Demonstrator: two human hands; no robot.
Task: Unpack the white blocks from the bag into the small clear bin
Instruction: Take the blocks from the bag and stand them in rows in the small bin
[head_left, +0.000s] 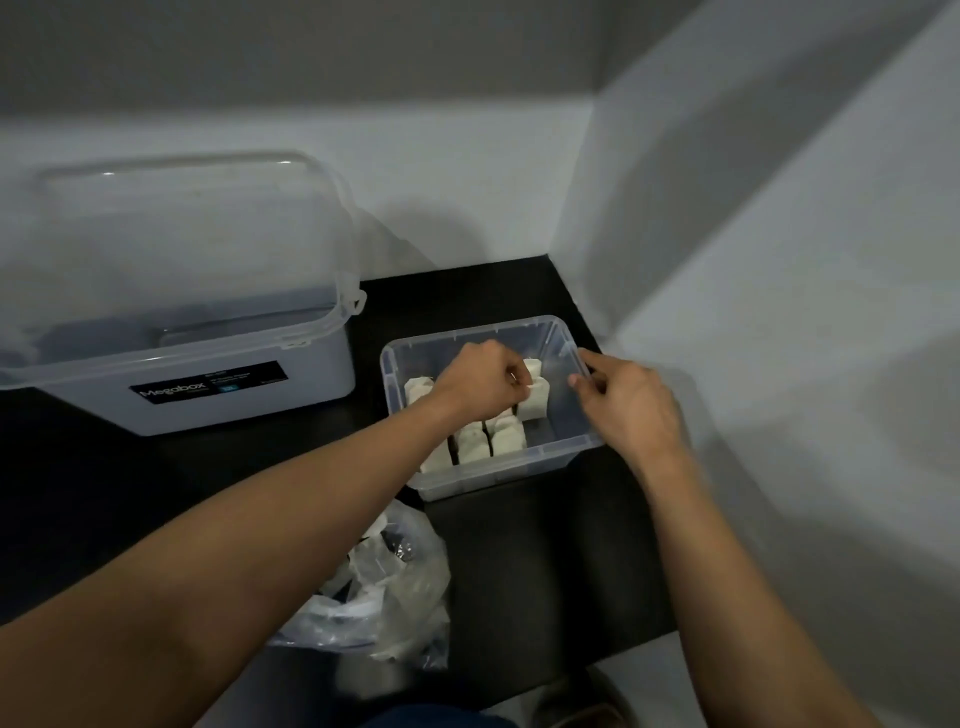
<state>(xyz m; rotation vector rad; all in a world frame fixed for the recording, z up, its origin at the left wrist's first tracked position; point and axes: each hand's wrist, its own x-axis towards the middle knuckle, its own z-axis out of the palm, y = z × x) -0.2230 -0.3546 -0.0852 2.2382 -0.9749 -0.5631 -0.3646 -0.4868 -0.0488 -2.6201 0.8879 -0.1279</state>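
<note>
Fingers (511, 371) of the left hand (483, 382) pinch one white block (535, 400) inside the small clear bin (467, 480), among other blocks standing there. The right hand (628, 405) grips the bin's right rim; the bag (395, 587) lies on the table (545, 571) nearby.

One head-worn wide-angle view looks forward and down, close over the small clear bin (493, 475).

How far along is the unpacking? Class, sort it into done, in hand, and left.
Done: several white rectangular blocks stand in the small clear plastic bin. In hand: the left hand pinches another block there; the right hand grips the rim. Left: the crumpled clear plastic bag shows white shapes inside.
</note>
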